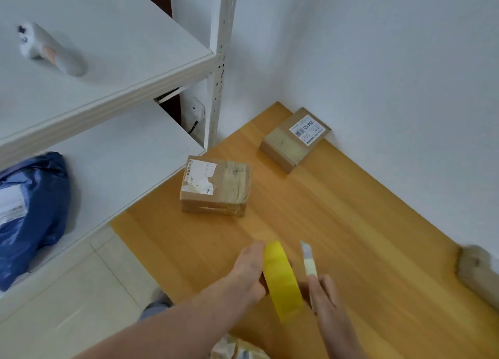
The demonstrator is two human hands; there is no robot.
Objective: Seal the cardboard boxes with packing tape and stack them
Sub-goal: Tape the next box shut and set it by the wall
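Left hand (249, 269) grips tape roll (283, 280); right hand (322, 293) fingers clamped on knife (307, 258). Both over table (378, 223) near end. Box (214, 187) by table's left edge; second box (294, 139) at far corner.

Bare forearms, left hand (249, 272), right hand (322, 291)

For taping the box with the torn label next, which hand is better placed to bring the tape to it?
Left, probably: the left hand grips the yellow tape roll, and the torn-label box lies ahead on its side. The right hand holds only the utility knife.
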